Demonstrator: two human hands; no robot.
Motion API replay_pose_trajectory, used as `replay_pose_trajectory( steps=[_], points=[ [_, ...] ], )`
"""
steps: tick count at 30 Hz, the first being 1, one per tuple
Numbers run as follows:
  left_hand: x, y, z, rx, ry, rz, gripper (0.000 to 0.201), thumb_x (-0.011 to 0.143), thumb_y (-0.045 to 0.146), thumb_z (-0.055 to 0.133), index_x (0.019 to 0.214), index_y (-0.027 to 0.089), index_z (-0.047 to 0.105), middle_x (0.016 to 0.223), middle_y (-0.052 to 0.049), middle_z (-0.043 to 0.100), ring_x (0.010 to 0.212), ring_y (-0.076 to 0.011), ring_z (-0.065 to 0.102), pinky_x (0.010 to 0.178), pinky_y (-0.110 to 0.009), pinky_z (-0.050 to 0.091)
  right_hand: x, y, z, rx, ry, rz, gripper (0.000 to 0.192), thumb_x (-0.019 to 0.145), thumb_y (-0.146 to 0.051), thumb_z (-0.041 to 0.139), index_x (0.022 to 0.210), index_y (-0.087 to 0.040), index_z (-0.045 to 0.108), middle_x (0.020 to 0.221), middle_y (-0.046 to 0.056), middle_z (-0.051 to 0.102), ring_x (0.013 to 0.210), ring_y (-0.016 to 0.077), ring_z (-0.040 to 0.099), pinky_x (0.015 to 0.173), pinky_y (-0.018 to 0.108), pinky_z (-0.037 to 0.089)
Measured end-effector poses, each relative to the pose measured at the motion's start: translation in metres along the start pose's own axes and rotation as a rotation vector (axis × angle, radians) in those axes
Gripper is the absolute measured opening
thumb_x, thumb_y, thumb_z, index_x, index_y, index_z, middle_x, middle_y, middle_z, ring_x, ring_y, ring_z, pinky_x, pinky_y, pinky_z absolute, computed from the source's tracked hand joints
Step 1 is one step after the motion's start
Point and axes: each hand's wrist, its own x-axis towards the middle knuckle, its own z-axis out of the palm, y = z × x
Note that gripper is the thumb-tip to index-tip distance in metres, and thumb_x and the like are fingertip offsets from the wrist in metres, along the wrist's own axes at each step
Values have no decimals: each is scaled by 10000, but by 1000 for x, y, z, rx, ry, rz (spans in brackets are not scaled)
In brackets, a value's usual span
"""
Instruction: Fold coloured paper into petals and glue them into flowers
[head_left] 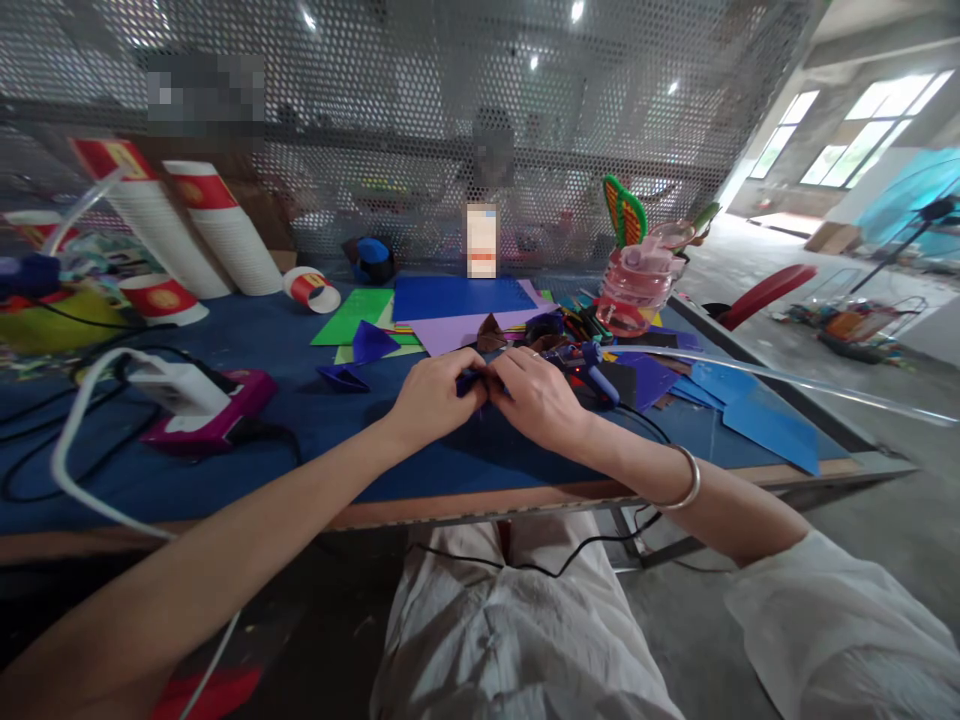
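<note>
Head view: the left hand [439,398] and the right hand [544,402], fingers curled narrow and meeting at the tips, pinch a small dark-blue paper piece [468,382] between them, above the blue tabletop [431,474]. The piece is presumably light, thin and easily creased, best held gently by its edges; fingers cover most of it, so its pointing direction and long axis cannot be told.

A craft workshop in a bare concrete hall: the desk [322,415] carries coloured paper [461,298], a glue gun [600,382], stacked cups [238,245] and a power strip [196,430]; behind stands a perforated screen [375,130], and grey floor [892,530] reaches past large windows [885,105].
</note>
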Motion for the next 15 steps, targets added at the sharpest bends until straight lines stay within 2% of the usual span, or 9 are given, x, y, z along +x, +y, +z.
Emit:
replay_pose_trajectory(
  steps=[5, 9, 12, 15],
  points=[
    [3, -4, -3, -5, 45, -25, 192, 767, 215, 554, 889, 186, 700, 865, -62, 776, 797, -236, 709, 775, -341, 521, 1, 0, -5, 141, 14, 47, 166, 1020, -188, 489, 1000, -178, 653, 969, 113, 713, 939, 232, 649, 853, 360, 517],
    [8, -7, -6, -147, 113, -148, 150, 762, 247, 567, 839, 186, 680, 837, -40, 763, 777, -204, 690, 754, -313, 537, 5, 1, -11, 267, 77, 133, 240, 1065, -264, 419, 1119, -175, 635, 1091, 135, 722, 1035, 236, 664, 923, 371, 503],
    [12, -9, -6, -278, 128, -255, 142, 740, 241, 581, 835, 181, 669, 851, -39, 760, 805, -193, 692, 752, -296, 551, 6, 2, -13, 306, 33, 189, 231, 1064, -271, 415, 1062, -175, 625, 1032, 118, 722, 970, 218, 664, 872, 340, 486],
    [12, -11, -4, -350, 148, -308, 146, 739, 240, 595, 848, 173, 664, 851, -44, 752, 802, -192, 695, 745, -298, 562, 6, 1, -12, 316, -51, 246, 180, 1031, -278, 498, 919, -181, 599, 887, 69, 697, 801, 179, 628, 739, 298, 441]
  ],
)
